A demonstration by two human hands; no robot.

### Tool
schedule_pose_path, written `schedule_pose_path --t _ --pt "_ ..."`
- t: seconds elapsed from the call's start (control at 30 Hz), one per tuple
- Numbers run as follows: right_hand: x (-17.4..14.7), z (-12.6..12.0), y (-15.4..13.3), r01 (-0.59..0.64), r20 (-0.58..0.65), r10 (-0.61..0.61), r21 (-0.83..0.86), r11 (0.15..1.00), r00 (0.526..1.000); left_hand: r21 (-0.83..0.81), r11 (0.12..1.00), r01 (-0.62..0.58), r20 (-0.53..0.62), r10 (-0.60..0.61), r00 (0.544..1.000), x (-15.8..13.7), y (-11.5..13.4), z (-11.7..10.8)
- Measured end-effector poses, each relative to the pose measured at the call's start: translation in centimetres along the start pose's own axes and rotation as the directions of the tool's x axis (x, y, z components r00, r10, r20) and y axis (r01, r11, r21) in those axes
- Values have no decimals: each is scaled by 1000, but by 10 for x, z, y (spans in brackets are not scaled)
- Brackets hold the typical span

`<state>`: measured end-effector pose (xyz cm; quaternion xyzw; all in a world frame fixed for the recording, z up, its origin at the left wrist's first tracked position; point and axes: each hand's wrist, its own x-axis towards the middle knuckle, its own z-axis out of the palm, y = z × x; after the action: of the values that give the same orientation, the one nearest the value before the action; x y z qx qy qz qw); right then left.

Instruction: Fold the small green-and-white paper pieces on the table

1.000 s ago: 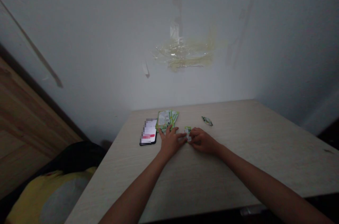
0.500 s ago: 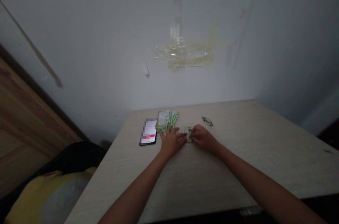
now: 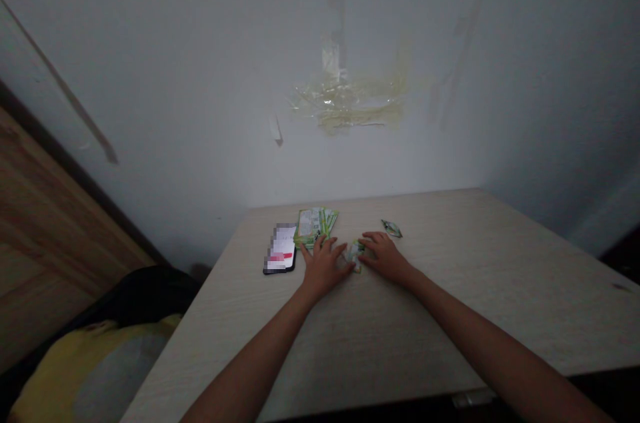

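Between my hands, a small green and white packet (image 3: pixel 356 255) lies on the pale wooden table (image 3: pixel 390 343). My left hand (image 3: pixel 324 266) rests at its left side with the fingers spread, the thumb side touching or almost touching the packet. On the packet's right is my right hand (image 3: pixel 385 255), its fingers stretched and apart near the packet's edge. Just beyond my left fingertips sits a pile of green and white printed packets (image 3: pixel 313 223). The print is too small to read.
Left of the pile lies a phone (image 3: pixel 283 251) with a lit, partly blurred screen. A single green packet (image 3: pixel 391 228) is beyond my right hand. A wall (image 3: pixel 200 76) with yellowed tape (image 3: pixel 360 106) rises behind the table. Something yellow and grey (image 3: pixel 110 370) is at lower left.
My right hand's fingers have uncurled and spread, where before they were bunched at the packet's edge. The small packet has turned slightly. My left hand has barely moved, with its fingers a little wider.
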<state>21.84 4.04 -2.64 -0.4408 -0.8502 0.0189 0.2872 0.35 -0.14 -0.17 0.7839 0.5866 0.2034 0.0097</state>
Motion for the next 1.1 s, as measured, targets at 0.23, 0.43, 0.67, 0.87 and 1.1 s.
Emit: schedule_pose_path --t 0.23,0.43,0.67,0.87,1.1 --pt "0 1 0 -7 -6 7 7 1000 1000 14 1000 -2 28 1 1000 2 0 -2" --pt "-1 3 2 2 -57 2 79 997 998 -77 997 3 35 0 999 3 0 -4" --pt "2 3 11 -30 -153 75 276 961 985 -132 989 -61 -27 58 998 2 -2 -4" --pt "4 -2 12 -66 -190 152 394 917 970 -146 988 -60 -20 57 998 1 0 -8" --pt "6 -1 14 -92 -230 212 441 893 950 -130 991 21 -52 -28 998 2 1 -7"
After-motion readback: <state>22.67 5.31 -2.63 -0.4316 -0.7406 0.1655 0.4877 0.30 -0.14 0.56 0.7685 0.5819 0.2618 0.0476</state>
